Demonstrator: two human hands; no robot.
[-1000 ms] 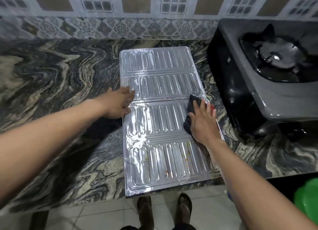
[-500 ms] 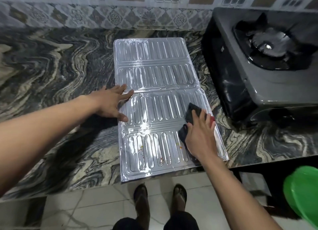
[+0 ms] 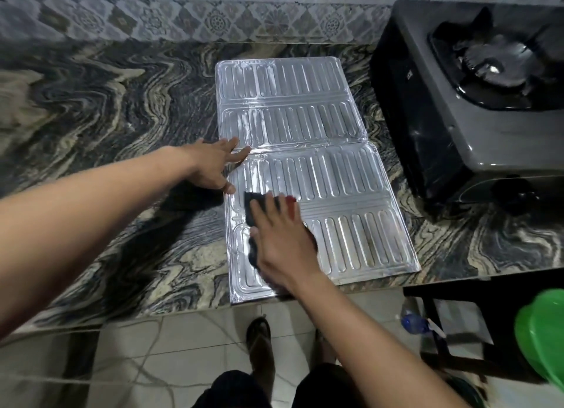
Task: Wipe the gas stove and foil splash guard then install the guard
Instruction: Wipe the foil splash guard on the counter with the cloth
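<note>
Marble counter (image 3: 91, 108) – foil guard (image 3: 305, 117) flat; left hand (image 3: 213, 166) splayed open, right hand (image 3: 283, 239) pressing half-hidden cloth (image 3: 251, 206).

Foil guard (image 3: 305, 117) flat on counter (image 3: 91, 102), stove (image 3: 457, 133) to its right.

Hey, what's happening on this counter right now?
A person is wiping the foil splash guard, which lies flat on the marble counter. The right hand presses a dark cloth on its near-left part while the left hand steadies its left edge. The gas stove sits to the right; the guard is not yet installed.
</note>
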